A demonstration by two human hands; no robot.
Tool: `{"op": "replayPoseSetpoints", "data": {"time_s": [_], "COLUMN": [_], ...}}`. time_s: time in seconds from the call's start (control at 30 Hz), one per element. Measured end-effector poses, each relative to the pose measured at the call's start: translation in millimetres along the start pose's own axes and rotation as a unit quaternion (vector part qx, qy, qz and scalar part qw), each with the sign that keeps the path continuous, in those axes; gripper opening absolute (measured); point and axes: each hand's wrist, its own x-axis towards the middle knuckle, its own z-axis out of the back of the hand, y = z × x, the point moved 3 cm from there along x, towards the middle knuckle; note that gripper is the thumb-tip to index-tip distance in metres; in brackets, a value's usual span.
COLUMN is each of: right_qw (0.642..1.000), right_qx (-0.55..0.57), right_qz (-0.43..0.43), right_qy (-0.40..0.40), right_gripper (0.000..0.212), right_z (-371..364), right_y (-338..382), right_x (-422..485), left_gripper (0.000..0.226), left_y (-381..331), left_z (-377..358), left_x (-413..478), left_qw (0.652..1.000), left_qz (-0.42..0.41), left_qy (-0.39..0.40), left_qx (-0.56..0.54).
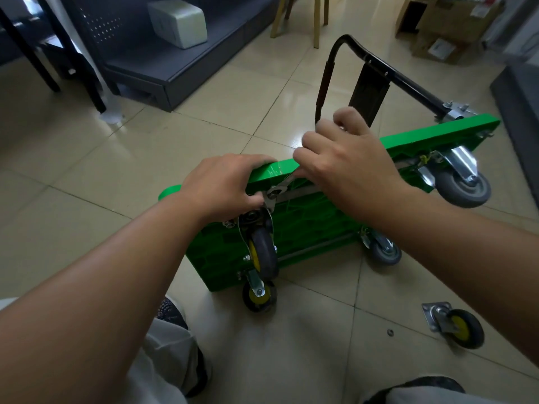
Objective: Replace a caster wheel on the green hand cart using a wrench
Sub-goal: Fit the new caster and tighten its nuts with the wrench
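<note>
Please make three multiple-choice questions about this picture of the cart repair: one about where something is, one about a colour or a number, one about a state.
1. Where does the loose caster lie?
A. on the floor by the person's right arm
B. on the grey shelf
C. on top of the cart

2. What colour is the cart deck?
A. blue
B. green
C. red

3. How does the cart stand?
A. flat on all wheels
B. tipped on its side, underside towards the person
C. folded against a wall

Answers: 1 A, it rests on the tiles at lower right. 2 B, the plastic deck is bright green. 3 B, the ribbed underside and its casters face the camera while the right hand holds the wrench and the left hand steadies the deck's edge.
</note>
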Motion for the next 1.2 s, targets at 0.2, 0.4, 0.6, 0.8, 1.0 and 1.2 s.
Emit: {"op": "replayPoseSetpoints", "data": {"time_s": [0.2,0.4,0.6,0.8,1.0,1.2], "right_qw": [0.978,0.900,0.629,0.432,0.528,0.521], "right_qx": [0.114,0.268,0.565,0.697,0.676,0.681], "right_qz": [-0.172,-0.345,-0.528,-0.569,-0.502,-0.477], "right_qy": [-0.013,0.007,0.074,0.062,0.115,0.193], "right_gripper": [0.032,0.030,0.043,0.047,0.049,0.044], "right_z": [-32,-66,-103,-103,-89,-67], "right_y": [9,34,123,173,145,136], "right_x": [-31,-63,-78,-60,-78,-81], "left_gripper": [0.065,0.066,0.066,0.066,0.066,0.065], "left_y": [3,5,6,6,6,5], "left_z": [-2,-4,-4,-4,-4,-2], "left_x": [0,1,2,2,2,2], "left_qw": [1.000,1.000,1.000,1.000,1.000,1.000], "left_qz": [0.006,0.008,0.003,-0.001,-0.006,-0.008], "left_qy": [0.002,0.004,0.001,0.003,0.003,-0.001], "left_qx": [0.004,0.002,0.000,-0.001,0.001,0.006]}}
